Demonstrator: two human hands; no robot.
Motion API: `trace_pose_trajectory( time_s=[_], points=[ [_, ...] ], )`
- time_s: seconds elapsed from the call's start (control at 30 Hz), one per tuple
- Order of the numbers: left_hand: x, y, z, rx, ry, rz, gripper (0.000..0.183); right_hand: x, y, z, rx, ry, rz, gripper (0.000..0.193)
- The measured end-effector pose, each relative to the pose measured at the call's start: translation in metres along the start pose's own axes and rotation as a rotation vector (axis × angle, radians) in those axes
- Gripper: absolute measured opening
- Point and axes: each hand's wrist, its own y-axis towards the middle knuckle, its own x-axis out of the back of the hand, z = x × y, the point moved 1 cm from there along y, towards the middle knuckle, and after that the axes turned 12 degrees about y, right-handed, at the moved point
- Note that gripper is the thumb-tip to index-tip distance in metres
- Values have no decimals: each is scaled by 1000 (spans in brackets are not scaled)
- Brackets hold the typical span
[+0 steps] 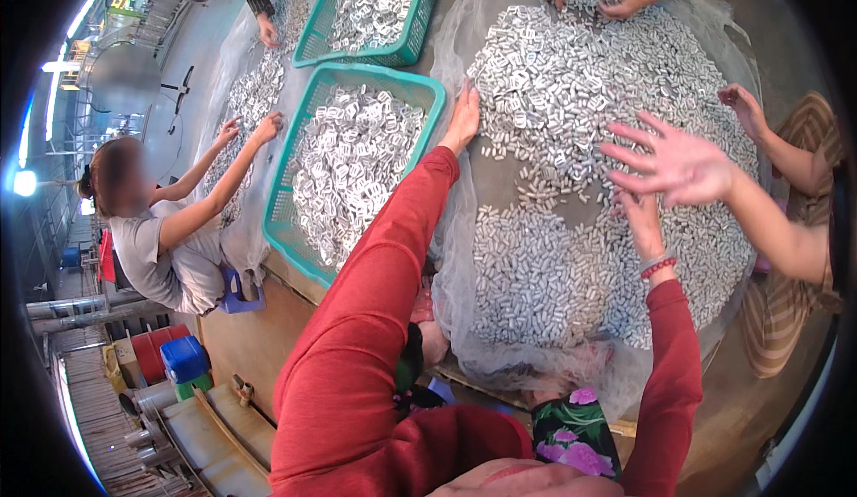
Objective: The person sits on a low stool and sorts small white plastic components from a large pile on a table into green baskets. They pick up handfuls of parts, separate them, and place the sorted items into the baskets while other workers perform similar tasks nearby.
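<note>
Small silvery metal pieces point(527, 274), some plain and short, others buckle-shaped with slots, lie in a wide heap on a translucent plastic sheet point(455, 318). My left hand point(463, 120) is at the heap's left edge, beside a green basket point(428, 95) of slotted buckles point(357, 162). Its fingers are stretched out and no piece shows in them. Over the middle of the heap is my right hand point(641, 222), with a red bead bracelet at the wrist. A co-worker's spread hand point(669, 162) passes in front and hides part of my right fingers.
Another green basket point(406, 51) of buckles stands beyond the first. Across the heap, a co-worker's hands point(625, 2) touch the pieces; another person's hand point(743, 109) is at the right. A seated person point(165, 229) works at a second heap point(254, 91) on the left.
</note>
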Motion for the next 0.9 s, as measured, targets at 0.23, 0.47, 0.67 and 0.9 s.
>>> trace_pose_trajectory(
  time_s=[0.23, 0.47, 0.67, 0.9],
  points=[
    [1, 36, 8, 21, -24, 41, 63, 13, -16, 18, -32, -57, -45, 71],
    [-35, 10, -13, -23, 235, -162, 50, 9, 49, 0, 337, -767, -39, 85],
    [-64, -57, -39, -165, 228, -331, 42, -37, 71, -13, 255, -759, -253, 102],
    [-70, -127, -64, -288, 195, -190, 46, -60, 27, -3, 207, -941, -46, 103]
  ],
)
